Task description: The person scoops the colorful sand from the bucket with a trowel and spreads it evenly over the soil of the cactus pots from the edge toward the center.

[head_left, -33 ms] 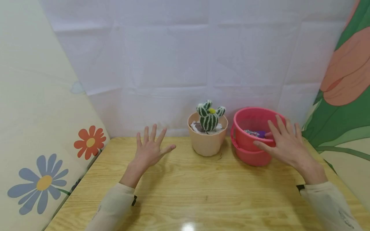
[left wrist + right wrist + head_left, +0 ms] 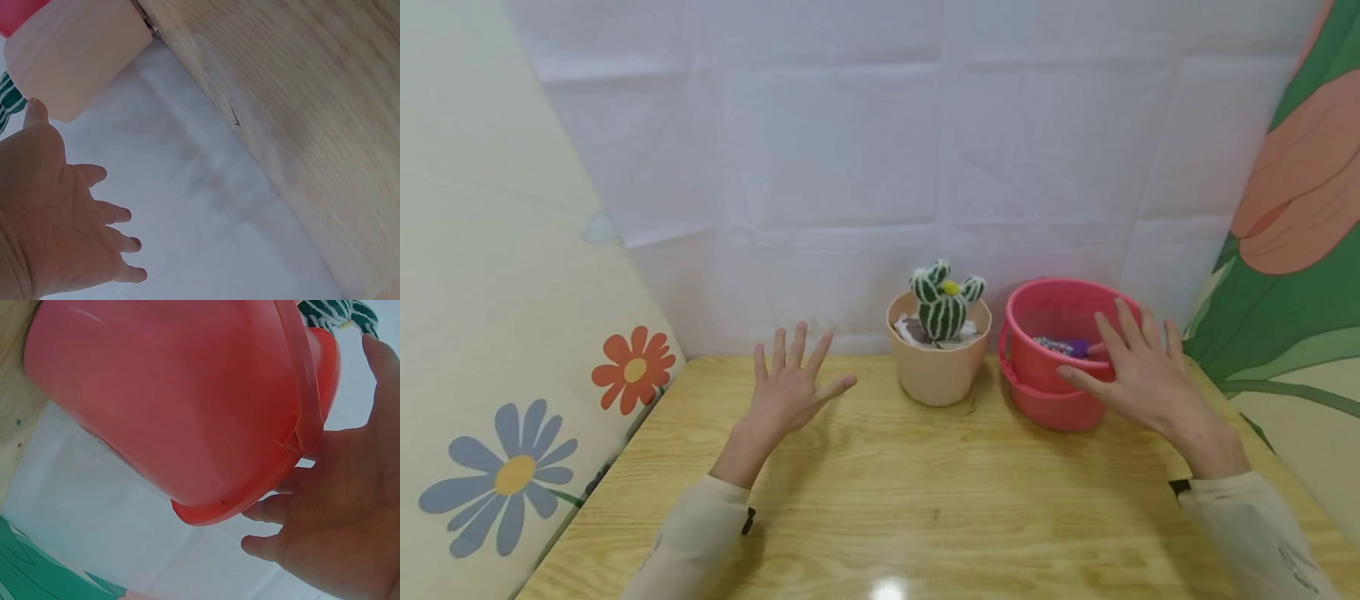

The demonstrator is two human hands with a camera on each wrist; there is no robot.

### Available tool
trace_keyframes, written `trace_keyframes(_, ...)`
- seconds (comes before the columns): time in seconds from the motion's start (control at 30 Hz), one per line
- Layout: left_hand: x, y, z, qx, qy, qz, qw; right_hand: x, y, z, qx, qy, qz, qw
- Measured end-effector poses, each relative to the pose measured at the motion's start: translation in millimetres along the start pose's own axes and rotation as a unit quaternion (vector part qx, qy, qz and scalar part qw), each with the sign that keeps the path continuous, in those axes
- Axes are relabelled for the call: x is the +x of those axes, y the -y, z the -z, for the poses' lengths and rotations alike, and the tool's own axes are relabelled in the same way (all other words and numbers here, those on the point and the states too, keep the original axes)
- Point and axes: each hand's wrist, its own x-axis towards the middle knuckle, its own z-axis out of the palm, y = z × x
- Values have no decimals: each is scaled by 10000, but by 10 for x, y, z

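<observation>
My left hand [image 2: 787, 393] is held over the left part of the table with its fingers spread and straight, holding nothing. In the left wrist view its palm [image 2: 50, 219] faces the camera, well apart from the peach pot [image 2: 75, 56]. My right hand [image 2: 1150, 383] is spread at the right side of the red bucket [image 2: 1060, 408], overlapping its rim in the head view. Its fingers are straight and do not grip the bucket. Inside the bucket lie a purple thing [image 2: 1077, 348] and a greyish speckled thing [image 2: 1051, 345], partly hidden.
A knitted cactus [image 2: 943, 317] with a yellow flower sits in the peach pot [image 2: 936, 375], left of the bucket. Behind the wooden table [image 2: 880, 500] hangs a white cloth [image 2: 820, 150]. Flower-printed walls [image 2: 512, 475] stand at both sides.
</observation>
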Motion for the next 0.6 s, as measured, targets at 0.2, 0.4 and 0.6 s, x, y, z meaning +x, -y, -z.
trace_keyframes(0.2,29,-20,-9,-25,0,-6,10000,24,-7,19,-40,17,-23,10000)
trace_keyframes(0.4,29,-58,4,-35,-69,-145,9999,47,-13,17,36,-97,58,9999)
trace_keyframes(0.6,31,-138,54,-153,-600,-407,9973,56,-18,37,130,-397,190,9989)
